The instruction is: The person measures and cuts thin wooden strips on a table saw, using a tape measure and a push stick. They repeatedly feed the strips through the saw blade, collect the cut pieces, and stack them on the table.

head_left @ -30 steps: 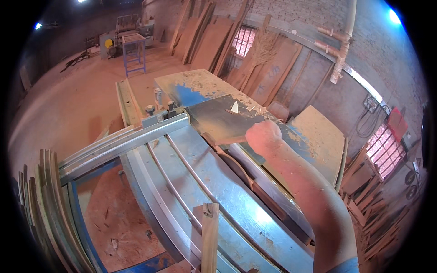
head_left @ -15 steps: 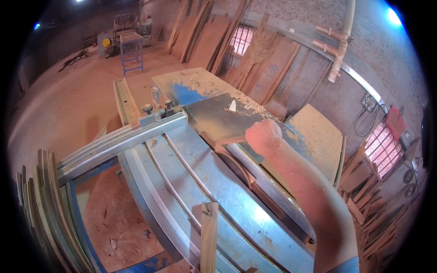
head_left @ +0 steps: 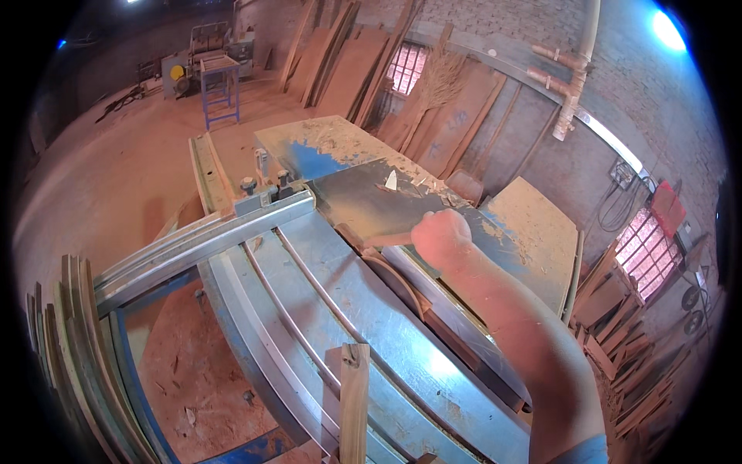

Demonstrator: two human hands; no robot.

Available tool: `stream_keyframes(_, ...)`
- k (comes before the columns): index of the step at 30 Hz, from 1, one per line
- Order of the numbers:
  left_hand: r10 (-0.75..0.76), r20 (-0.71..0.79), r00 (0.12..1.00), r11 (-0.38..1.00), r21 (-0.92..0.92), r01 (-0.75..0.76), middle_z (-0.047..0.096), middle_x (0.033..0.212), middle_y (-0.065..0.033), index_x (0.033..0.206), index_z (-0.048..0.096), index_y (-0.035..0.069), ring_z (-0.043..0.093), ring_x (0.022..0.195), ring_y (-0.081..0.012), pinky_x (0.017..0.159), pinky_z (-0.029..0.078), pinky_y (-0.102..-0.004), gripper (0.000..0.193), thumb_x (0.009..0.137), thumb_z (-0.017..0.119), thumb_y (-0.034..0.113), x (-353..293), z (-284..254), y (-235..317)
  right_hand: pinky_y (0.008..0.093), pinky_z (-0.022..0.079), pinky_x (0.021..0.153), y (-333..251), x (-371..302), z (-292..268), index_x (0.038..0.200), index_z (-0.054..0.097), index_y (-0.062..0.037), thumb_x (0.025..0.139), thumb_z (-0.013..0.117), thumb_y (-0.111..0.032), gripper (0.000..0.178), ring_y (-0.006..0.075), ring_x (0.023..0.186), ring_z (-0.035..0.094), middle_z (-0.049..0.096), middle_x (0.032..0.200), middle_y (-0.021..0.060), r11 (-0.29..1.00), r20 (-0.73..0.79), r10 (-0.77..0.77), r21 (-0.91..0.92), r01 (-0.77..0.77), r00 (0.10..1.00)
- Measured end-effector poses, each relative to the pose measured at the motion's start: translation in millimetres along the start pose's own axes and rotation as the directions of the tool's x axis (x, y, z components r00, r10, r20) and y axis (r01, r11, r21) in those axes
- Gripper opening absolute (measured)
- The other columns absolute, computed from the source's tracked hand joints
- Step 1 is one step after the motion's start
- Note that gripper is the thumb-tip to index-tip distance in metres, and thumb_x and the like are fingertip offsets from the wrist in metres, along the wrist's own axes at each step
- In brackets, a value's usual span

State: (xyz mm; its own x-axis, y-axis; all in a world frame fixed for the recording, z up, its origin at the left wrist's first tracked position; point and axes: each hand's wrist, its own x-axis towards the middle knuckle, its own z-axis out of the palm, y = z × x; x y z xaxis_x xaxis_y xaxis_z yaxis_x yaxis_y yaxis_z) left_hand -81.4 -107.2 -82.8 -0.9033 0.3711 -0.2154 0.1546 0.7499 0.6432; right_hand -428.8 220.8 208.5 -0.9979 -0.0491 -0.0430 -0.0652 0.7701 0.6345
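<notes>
The fingers of the right hand were curled closed around one end of a thin wooden stick, which was held out leftward at the far edge of the metal surface. Whether the rounded brown piece just below was touched could not be told. Beyond, wood shavings were scattered; in the foreground, an upright wooden post was seen. Brown boards were leaned against the wall.

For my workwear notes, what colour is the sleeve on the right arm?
Blue; the right sleeve shows best in the head view, near the lower edge.
</notes>
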Motion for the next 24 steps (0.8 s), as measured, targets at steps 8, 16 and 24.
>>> stream_keyframes(8, 0.080, -0.157, 0.984, 0.990, -0.105, -0.098, 0.060, 0.075, -0.0221, 0.133, 0.046, -0.003, 0.064, 0.063, -0.0367, 0.054, 0.052, -0.0449, 0.046, 0.096, 0.058, 0.022, 3, -40, 20, 0.0348, 0.056, 0.071, -8, 14, -30, 0.087, 0.079, -0.0129, 0.084, 0.063, -0.016, 0.017, 0.0234, 0.088, 0.073, 0.076, 0.091, 0.0080, 0.995, 0.109, -0.097, 0.023, 0.095, 0.989)
stream_keyframes(16, 0.074, 0.037, 0.997, 0.995, -0.069, -0.071, 0.062, 0.088, -0.0267, 0.129, 0.049, -0.007, 0.067, 0.077, -0.0378, 0.063, 0.054, -0.0442, 0.043, 0.097, 0.056, 0.022, 3, -63, 28, 0.0333, 0.056, 0.069, -11, 12, -44, 0.087, 0.079, -0.0154, 0.085, 0.063, -0.016, 0.017, 0.0216, 0.086, 0.073, 0.076, 0.089, 0.0055, 0.984, 0.117, -0.149, -0.081, 0.159, 0.982)
stream_keyframes(24, -0.026, 0.077, 0.997, 0.953, -0.299, 0.048, 0.061, 0.104, -0.0356, 0.136, 0.042, -0.010, 0.063, 0.091, -0.0492, 0.074, 0.053, -0.0502, 0.056, 0.098, 0.055, 0.029, 6, -66, 34, 0.0324, 0.056, 0.067, -9, 0, -51, 0.091, 0.079, -0.0183, 0.086, 0.062, -0.017, 0.017, 0.0223, 0.083, 0.073, 0.076, 0.086, 0.0049, 0.941, 0.140, -0.310, -0.096, 0.325, 0.940)
